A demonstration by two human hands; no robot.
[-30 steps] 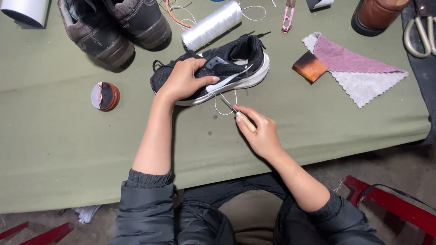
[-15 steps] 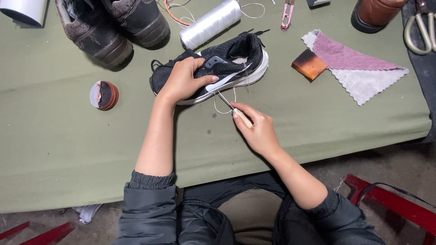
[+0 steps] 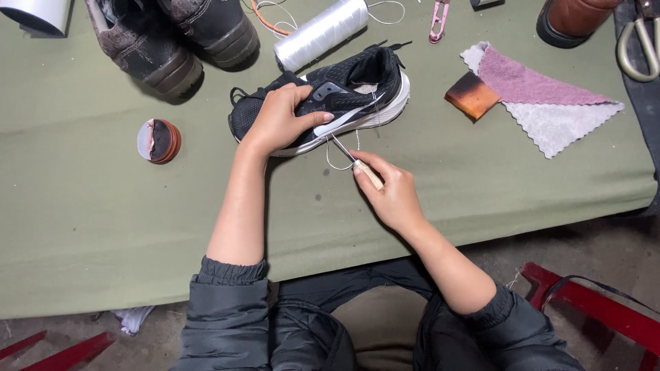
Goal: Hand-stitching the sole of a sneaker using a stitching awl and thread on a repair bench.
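A black sneaker with a white sole [image 3: 357, 93] lies on its side on the green cloth-covered table [image 3: 103, 227]. My left hand [image 3: 278, 120] presses down on the shoe's middle, fingers wrapped over the upper. My right hand [image 3: 392, 196] grips a wooden-handled awl [image 3: 361, 168] whose metal tip touches the sole edge just under my left fingers. A loop of white thread [image 3: 337, 161] hangs from the sole beside the awl.
A large spool of white thread [image 3: 320, 31] lies behind the sneaker. Two dark worn boots [image 3: 172, 41] sit at the back left, a round open tin [image 3: 158, 141] to the left. Pink and grey cloths [image 3: 543, 96], a brown block [image 3: 472, 96], pink snips [image 3: 438, 19], scissors [image 3: 636, 48] and a brown shoe [image 3: 574, 19] lie right.
My right hand has pushed the awl up and left until its tip meets the sole. My left hand stays pressed on the sneaker.
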